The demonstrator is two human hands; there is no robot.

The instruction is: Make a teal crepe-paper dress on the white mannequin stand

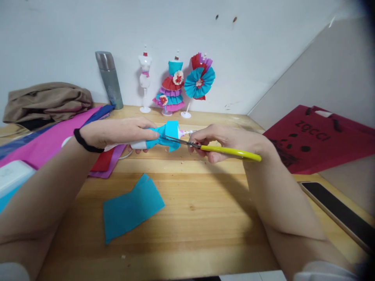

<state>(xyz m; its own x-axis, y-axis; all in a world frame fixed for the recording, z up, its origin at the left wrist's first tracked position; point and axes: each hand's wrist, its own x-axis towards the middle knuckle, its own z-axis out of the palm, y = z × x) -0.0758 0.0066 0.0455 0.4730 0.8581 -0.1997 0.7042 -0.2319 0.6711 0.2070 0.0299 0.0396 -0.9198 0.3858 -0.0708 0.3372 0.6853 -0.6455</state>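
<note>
Now left hand (121, 131) holds blue-draped mannequin (152, 143) sideways; right hand (225, 136), wrist bent, scissors (215, 149).

Mid-frame, left fingers (149, 135) hold a blue-wrapped mannequin (170, 128), right fingers (200, 135) scissors (227, 150) over it; a phone (336, 208) lies lower right.

Left hand (129, 130) hides part of the form (139, 145); some of its fingers sit out of sight behind the blue wrap (172, 129). Scissors (228, 150): tips over the wrap, can't tell if they bite. Right hand (219, 138): some fingers tucked from view. Nine o'clock: white box (14, 175) cut by frame edge; pink sheet (52, 136) cut too, partly behind the left forearm (49, 191); dark item (35, 124) under brown cloth (49, 99), unclear. Three o'clock: bag (316, 144) cut, print blurry. Four o'clock: phone (336, 214) cut. Six o'clock: counter (205, 226) specks (181, 162) too small to name.
</note>
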